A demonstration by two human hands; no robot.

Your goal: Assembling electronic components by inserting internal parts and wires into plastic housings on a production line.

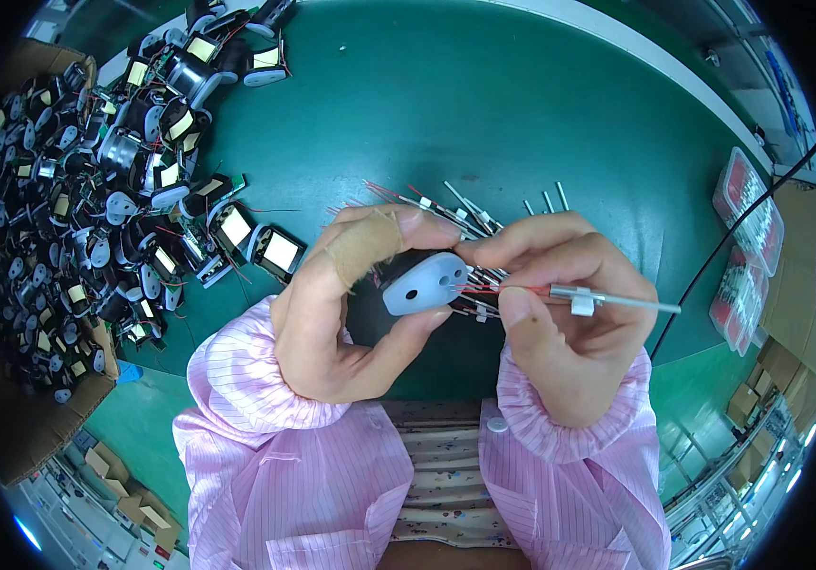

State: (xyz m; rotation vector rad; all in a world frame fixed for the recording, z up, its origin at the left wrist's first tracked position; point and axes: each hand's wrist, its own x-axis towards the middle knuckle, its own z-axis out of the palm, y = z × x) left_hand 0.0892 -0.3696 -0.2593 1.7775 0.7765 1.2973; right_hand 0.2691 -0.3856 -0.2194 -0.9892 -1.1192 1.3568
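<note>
Near the middle of the table, my left hand (346, 304) grips a black part with a pale grey oval cap (417, 288); several round holes show in the cap's face. A bandage (364, 249) wraps one finger of that hand. Pinched in my right hand (569, 294) is a thin metal probe (617, 301) with a white clip and red wires. The wires' ends reach the cap's face near its holes; whether they are inside one I cannot tell. Behind both hands lies a bunch of similar wired probes (465, 211), partly hidden by my fingers.
At left a cardboard box (23, 446) holds many black-and-grey parts, and more of them (234, 226) spread over the green table (522, 104). Two clear plastic boxes (748, 204) with probes stand at the right edge. A black cable (712, 252) runs beside them.
</note>
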